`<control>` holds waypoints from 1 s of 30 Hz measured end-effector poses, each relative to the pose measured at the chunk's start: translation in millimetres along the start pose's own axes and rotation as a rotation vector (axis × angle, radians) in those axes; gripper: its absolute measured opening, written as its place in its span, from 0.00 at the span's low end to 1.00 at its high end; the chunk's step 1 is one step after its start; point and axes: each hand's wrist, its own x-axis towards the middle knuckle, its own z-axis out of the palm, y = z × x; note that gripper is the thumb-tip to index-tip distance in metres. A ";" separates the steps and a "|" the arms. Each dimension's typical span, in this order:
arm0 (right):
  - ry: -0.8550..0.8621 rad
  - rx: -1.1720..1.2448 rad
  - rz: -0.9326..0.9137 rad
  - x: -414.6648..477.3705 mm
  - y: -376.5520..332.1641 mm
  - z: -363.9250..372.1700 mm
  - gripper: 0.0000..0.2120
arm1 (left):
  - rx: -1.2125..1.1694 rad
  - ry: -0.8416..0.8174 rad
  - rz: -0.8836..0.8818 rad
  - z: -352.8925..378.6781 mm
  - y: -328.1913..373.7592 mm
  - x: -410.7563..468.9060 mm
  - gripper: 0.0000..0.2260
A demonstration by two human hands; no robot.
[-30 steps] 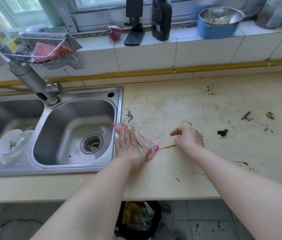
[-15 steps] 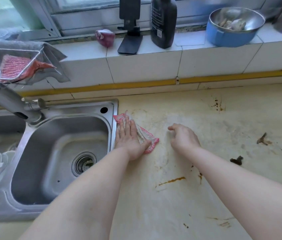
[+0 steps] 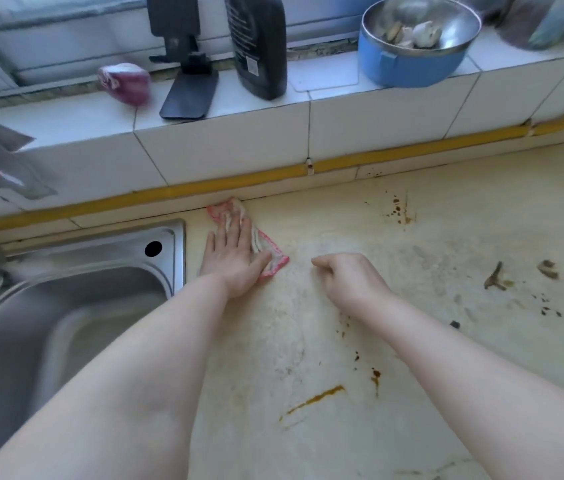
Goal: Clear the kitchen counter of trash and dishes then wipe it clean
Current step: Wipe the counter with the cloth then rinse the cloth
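The cream kitchen table (image 3: 308, 438) runs back to a tiled wall, with a steel sink (image 3: 166, 244) set into it on the left. Nearest on the table lie an orange-brown streak (image 3: 315, 398) and some brown drips (image 3: 375, 375), not yet wiped. Further in, the right hand (image 3: 349, 282) rests on the table with its grip closed, fingers curled under and nothing visible in them. Beside it, the left hand (image 3: 235, 258) keeps an open grip, pressing flat on a pink-and-white cloth (image 3: 271, 254) that lies by the back corner of the sink, its far end touching the foot of the wall. To the right, well apart from the cloth, are dark food scraps (image 3: 495, 277) and, further back, a brown splatter (image 3: 399, 211). No dishes show on the table itself, so the clearing looks mostly done apart from those scraps. The wiping seems to be at an early stage, with only the patch around the hands looking paler. On the window ledge behind stand a cut red onion (image 3: 124, 83), a black stand (image 3: 187, 95), a dark bottle (image 3: 259, 46) and a blue bowl (image 3: 412, 67).
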 end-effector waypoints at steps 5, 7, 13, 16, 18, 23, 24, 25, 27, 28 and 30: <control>0.208 0.054 0.039 -16.1 36.4 -13.3 0.26 | 0.041 -0.013 0.117 6.9 54.8 1.2 0.35; 0.238 0.071 0.047 -24.0 49.2 -19.2 0.25 | 0.036 -0.024 0.161 10.7 78.6 -0.5 0.35; 0.268 0.087 0.137 -56.3 83.6 -34.4 0.26 | 0.033 -0.043 0.227 26.2 131.0 -13.9 0.34; 0.228 0.066 0.185 -72.8 100.1 -38.1 0.28 | -0.056 -0.014 0.271 31.5 151.1 -29.0 0.29; 0.210 0.055 0.195 -79.4 106.9 -41.7 0.28 | -0.169 -0.007 0.343 35.6 164.2 -41.8 0.27; 0.177 0.031 0.136 -85.0 99.2 -45.8 0.29 | -1.120 -0.003 0.061 17.9 186.4 -73.1 0.20; 0.171 0.029 0.118 -84.9 93.8 -45.4 0.29 | -1.292 -0.005 -0.057 7.4 180.1 -76.6 0.20; 0.169 0.027 0.097 -84.0 88.0 -44.3 0.29 | -1.405 0.017 -0.147 -0.7 167.9 -77.4 0.20; 0.163 0.018 0.056 -81.3 77.6 -41.1 0.29 | -1.450 0.102 -0.271 -11.7 135.8 -77.2 0.19; 0.154 0.017 0.036 -80.3 70.4 -38.1 0.29 | -1.264 0.173 -0.346 -14.0 114.9 -81.3 0.18; 0.139 0.026 0.010 -77.3 57.4 -31.8 0.29 | -0.614 0.261 -0.472 -6.5 74.1 -91.0 0.23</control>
